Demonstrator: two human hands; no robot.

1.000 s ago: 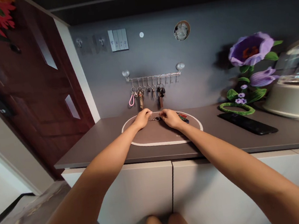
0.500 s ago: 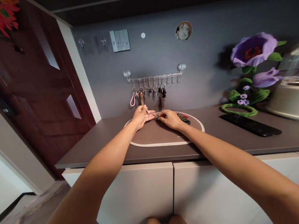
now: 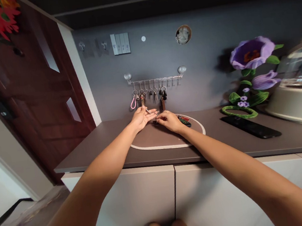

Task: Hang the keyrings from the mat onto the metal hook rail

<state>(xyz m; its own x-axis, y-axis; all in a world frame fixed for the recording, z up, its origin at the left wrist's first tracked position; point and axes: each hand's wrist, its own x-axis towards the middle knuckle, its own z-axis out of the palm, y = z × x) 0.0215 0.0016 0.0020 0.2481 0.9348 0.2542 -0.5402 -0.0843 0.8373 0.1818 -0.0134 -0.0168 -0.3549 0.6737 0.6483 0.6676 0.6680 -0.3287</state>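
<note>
Both my hands meet above an oval brown mat [image 3: 154, 142] on the grey counter. My left hand [image 3: 141, 117] is turned palm up, fingers partly stretched, with a small silver key [image 3: 148, 111] lying across the fingers. My right hand [image 3: 170, 120] pinches a small key ring [image 3: 156, 119] that touches the left fingertips. A car key fob with red and green marks [image 3: 185, 121] lies on the mat just right of my right hand. On the wall behind hangs a key rack [image 3: 154, 79] with several key bunches.
A black phone [image 3: 250, 126] lies on the counter [image 3: 100, 148] to the right, beside purple artificial flowers [image 3: 252, 67] and a large covered appliance [image 3: 299, 87]. A dark wooden door [image 3: 27, 91] stands at left. White cabinet doors [image 3: 150, 197] are below the counter.
My left hand has turned from palm down on the mat to palm up and lifted slightly, with a key now lying on its fingers. My right hand stays pinched at the ring.
</note>
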